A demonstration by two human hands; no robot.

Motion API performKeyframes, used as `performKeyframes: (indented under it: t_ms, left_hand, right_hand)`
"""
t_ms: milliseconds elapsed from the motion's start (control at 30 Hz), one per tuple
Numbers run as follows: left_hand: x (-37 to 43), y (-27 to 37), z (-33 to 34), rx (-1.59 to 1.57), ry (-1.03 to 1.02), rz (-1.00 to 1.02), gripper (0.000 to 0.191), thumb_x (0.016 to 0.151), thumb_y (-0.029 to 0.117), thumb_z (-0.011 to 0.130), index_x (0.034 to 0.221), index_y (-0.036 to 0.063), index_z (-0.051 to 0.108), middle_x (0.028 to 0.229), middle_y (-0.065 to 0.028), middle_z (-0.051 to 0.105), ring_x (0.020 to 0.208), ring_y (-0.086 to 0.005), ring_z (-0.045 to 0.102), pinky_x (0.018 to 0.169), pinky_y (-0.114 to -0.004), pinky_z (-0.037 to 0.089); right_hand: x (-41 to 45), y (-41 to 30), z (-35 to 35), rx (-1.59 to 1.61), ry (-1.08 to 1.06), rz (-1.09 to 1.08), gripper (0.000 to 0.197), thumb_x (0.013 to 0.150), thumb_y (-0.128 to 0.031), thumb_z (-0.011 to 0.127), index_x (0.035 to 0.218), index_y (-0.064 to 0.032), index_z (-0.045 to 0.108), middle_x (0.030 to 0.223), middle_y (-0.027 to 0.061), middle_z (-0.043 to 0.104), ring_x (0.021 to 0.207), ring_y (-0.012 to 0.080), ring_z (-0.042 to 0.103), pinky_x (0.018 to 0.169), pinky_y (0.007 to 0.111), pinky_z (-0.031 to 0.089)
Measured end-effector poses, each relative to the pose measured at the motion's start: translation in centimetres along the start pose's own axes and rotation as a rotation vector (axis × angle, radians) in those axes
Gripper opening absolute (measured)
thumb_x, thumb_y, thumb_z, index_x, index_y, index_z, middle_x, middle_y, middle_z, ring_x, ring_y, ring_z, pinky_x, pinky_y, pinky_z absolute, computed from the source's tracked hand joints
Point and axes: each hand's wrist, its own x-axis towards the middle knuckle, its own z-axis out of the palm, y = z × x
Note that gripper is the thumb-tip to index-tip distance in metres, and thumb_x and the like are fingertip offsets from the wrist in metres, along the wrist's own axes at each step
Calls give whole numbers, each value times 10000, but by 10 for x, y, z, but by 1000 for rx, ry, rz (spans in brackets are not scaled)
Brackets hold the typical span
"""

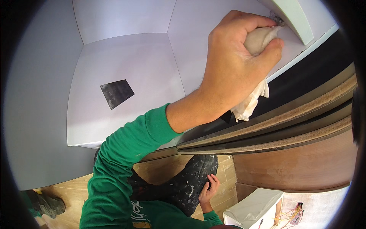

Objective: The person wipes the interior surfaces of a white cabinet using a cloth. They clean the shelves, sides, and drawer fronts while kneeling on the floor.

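Observation:
My left hand [234, 54], reaching up and right from a green sleeve, grips a crumpled off-white cloth [258, 40]. Part of the cloth hangs below the wrist [251, 100]. Its upper end is by a grey, smudged patch [276, 18] on the white panel, beside a pale upright piece [297, 23]; whether they touch is unclear. My right hand [210, 189] rests with fingers apart on the knee of my dark, paint-spotted trousers [188, 183] and holds nothing. A dark, four-sided flat piece [117, 94] with whitish dust lies on the white surface [143, 63], left of my left forearm.
Dark panel edges with brown fuzzy strips [286, 114] run along the right. Below them stand a brown wood-look panel [286, 169] and a white box-like unit under clear plastic [254, 206]. Loose coloured wires [296, 214] emerge at lower right. A grey panel [40, 114] stands left.

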Motion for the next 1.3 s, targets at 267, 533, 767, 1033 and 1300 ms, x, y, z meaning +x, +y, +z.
performKeyframes:
  t_ms: [267,533,767,1033,1300]
  left_hand:
    - [-7,-4,-4,204,-88,240,286,918,63,708,1181,-45,729,995,-182,625,841,-285,626,739,-386,522]
    - [-12,1,-2,218,-72,271,221,941,31,678,1135,-63,724,977,-188,615,768,-285,629,669,-383,514]
    - [-11,2,2,202,-32,260,225,925,-8,684,1140,-65,713,967,-193,609,763,-318,635,650,-397,506]
    - [-4,-6,2,160,-28,270,173,922,7,689,1082,-39,737,992,-200,616,792,-338,640,686,-396,513]
    - [-5,-17,-8,207,-67,315,192,892,1,705,1080,-25,737,983,-164,616,797,-299,632,702,-386,520]
  right_hand:
    - [-1,1,-1,-17,1,-10,269,1014,-139,548,1201,-5,688,1293,189,604,1194,359,536,1061,475,404]
    - [-1,1,1,-35,-2,-11,270,1015,-137,550,1211,-8,685,1303,185,599,1217,351,538,1074,465,403]
    - [-2,0,-1,-42,-16,-8,273,1014,-130,548,1213,-5,687,1308,188,596,1222,353,537,1085,468,398]
    - [-1,-3,2,-20,-7,4,279,1006,-121,546,1213,3,686,1303,194,594,1227,361,529,1093,471,392]
    - [-4,-2,0,-3,-11,24,285,1002,-115,546,1223,8,678,1310,197,589,1231,363,530,1092,473,394]
